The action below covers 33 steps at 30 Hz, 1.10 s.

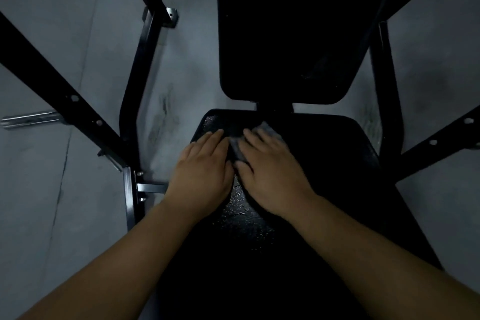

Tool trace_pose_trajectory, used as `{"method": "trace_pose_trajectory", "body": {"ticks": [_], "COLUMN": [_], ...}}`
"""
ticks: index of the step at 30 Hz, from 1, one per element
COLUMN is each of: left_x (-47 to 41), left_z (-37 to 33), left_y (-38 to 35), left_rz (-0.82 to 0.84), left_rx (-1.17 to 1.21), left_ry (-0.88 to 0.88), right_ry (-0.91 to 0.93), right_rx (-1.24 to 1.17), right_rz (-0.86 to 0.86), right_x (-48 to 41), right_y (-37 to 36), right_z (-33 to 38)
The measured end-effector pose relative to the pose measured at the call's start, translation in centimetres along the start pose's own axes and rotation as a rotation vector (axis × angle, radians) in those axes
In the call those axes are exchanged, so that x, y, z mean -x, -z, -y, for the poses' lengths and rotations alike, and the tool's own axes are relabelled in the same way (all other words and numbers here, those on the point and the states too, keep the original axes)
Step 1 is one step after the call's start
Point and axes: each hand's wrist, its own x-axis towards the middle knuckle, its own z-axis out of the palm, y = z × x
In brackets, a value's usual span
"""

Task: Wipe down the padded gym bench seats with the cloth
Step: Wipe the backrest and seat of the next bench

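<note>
Frame bars (pixel 65 91) either side of seat (pixel 337 163).

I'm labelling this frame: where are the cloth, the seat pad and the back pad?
back pad (pixel 285 34): head view, middle of its face.
seat pad (pixel 241 208): head view, glossy patch near its middle.
cloth (pixel 267 128): head view, grey far corner.
</note>
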Motion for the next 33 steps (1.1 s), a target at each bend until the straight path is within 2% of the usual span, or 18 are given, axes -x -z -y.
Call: {"method": "trace_pose_trajectory", "body": {"ticks": [2, 4, 6, 7, 11, 13, 17, 18, 20, 22, 23, 24, 28, 30, 33], "left_x": [0.5, 1.0, 1.5, 1.7, 2.8, 3.0, 3.1, 3.0, 3.1, 3.7, 4.2, 4.7, 6.3, 7.0, 8.4], "left_z": [0.3, 0.8, 1.4, 1.7, 2.4, 2.3, 2.6, 2.8, 3.4, 3.7, 3.8, 3.7, 3.4, 3.4, 3.6], "left_y": [0.3, 0.6, 0.8, 0.7, 0.5, 0.4, 0.9, 1.0, 1.0, 0.9, 0.9, 0.9, 1.4, 1.5, 1.8], "left_rz": [0.004, -0.005, -0.015, -0.013, -0.031, -0.027, -0.038, -0.039, -0.029, -0.025, -0.022, -0.022, -0.045, -0.072, -0.088], "left_rx": [0.001, -0.003, 0.003, 0.006, 0.069, 0.088, 0.118, 0.129, 0.159, 0.189, 0.199, 0.204, 0.21, 0.238, 0.293], "left_ry": [0.0, 0.006, 0.022, 0.033, 0.04, 0.035, 0.065, 0.069, 0.073, 0.063, 0.057, 0.058, 0.07, 0.083, 0.097], "right_ry": [0.011, -0.139, -0.268, -0.251, 0.097, 0.08, -0.173, -0.16, -0.003, 0.174, 0.204, 0.184, -0.107, -0.032, 0.214], "right_rx": [-0.001, 0.054, 0.08, 0.105, 0.009, 0.008, 0.082, 0.102, 0.102, 0.026, -0.004, 0.011, 0.097, 0.136, 0.026], "right_rz": [0.028, -0.022, -0.058, -0.07, 0.015, 0.016, -0.061, -0.064, -0.046, 0.015, 0.038, 0.052, -0.037, -0.04, 0.061], "right_x": [1.6, 0.0, -3.4, -4.3, -0.5, 0.7, -6.0, -7.4, -7.5, -5.0, -3.8, -3.4, -8.3, -8.6, -2.3], "right_y": [0.8, 1.1, 0.5, 0.0, -0.9, -0.5, -0.4, -0.8, -1.7, -1.4, -1.1, -0.8, -0.9, -1.9, -2.2], "right_z": [-2.3, -5.0, -4.3, -2.3, 3.2, 0.9, -0.9, 0.5, 3.1, 3.6, 2.9, 2.0, 0.8, 4.6, 7.3]}}
